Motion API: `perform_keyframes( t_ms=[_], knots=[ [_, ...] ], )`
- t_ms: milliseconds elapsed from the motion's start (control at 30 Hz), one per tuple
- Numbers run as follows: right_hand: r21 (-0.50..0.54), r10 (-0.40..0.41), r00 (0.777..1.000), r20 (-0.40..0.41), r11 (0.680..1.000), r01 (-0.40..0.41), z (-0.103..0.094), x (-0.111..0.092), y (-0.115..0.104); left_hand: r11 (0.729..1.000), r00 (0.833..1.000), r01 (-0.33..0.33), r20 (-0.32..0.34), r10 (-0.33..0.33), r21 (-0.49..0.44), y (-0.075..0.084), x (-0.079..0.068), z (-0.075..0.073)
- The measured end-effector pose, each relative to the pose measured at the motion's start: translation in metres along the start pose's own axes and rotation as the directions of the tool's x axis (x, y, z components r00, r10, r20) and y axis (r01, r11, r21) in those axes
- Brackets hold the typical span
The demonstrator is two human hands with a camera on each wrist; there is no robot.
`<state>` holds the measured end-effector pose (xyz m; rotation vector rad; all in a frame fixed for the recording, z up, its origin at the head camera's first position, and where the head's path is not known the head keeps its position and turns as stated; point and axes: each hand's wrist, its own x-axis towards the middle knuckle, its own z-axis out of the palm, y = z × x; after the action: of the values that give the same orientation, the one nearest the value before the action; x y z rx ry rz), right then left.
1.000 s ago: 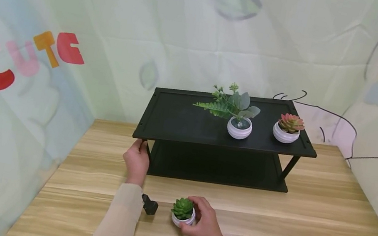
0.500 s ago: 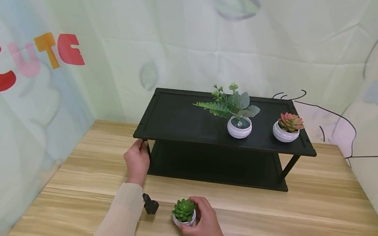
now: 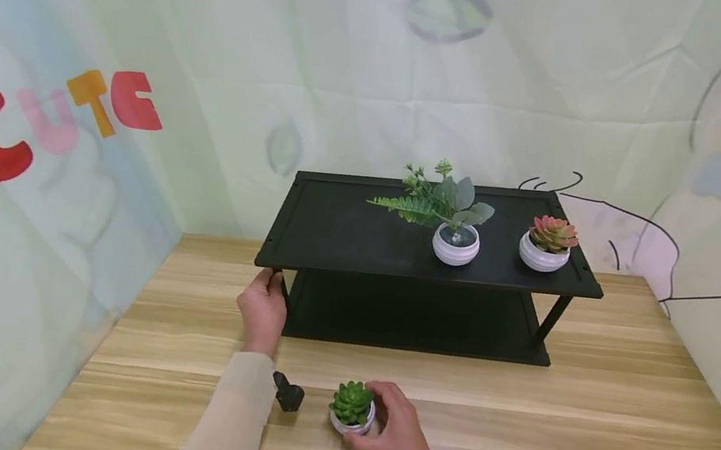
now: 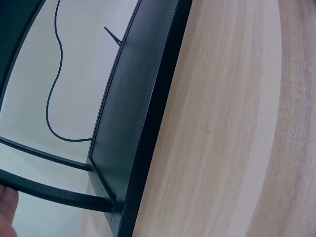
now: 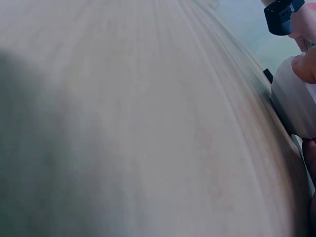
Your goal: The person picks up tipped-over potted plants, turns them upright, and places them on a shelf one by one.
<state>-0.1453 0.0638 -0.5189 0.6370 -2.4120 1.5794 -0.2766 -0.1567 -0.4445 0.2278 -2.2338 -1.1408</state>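
My left hand [image 3: 263,314] grips the front left post of a two-tier black shelf [image 3: 346,226], just under its top board. In the left wrist view, part of the fingers [image 4: 7,203] shows against the post at the lower left. Lower down in the head view, my right hand [image 3: 399,435] holds a small white pot with a green succulent [image 3: 351,403] by its right side, thumb in front and fingers behind. At its right edge, the right wrist view catches the pot's white wall [image 5: 291,101] close to the wooden table, with the thumb [image 5: 305,66] on it.
On the shelf's top board stand a leafy green potted plant [image 3: 455,243] and a pink-green succulent in a white pot [image 3: 544,249]. A small black object [image 3: 287,393] lies on the wooden table [image 3: 597,444] between my arms. Printed cloth [image 3: 364,41] hangs behind and at both sides.
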Motion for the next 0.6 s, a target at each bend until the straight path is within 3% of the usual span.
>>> perform_keyframes(
  t_ms=[367, 600],
  knots=[
    [0.027, -0.016, 1.000, -0.006, 1.000, 0.016, 0.0027, 0.0000, -0.0015, 1.000, 1.000, 0.002, -0.006, -0.002, 0.005, 0.0017, -0.0011, -0.0023],
    [0.025, 0.019, 0.999, -0.030, 1.000, -0.018, 0.0018, 0.0007, -0.0036, 1.000, 1.000, -0.016, -0.021, 0.016, -0.001, 0.0018, -0.0006, -0.0011]
  ],
)
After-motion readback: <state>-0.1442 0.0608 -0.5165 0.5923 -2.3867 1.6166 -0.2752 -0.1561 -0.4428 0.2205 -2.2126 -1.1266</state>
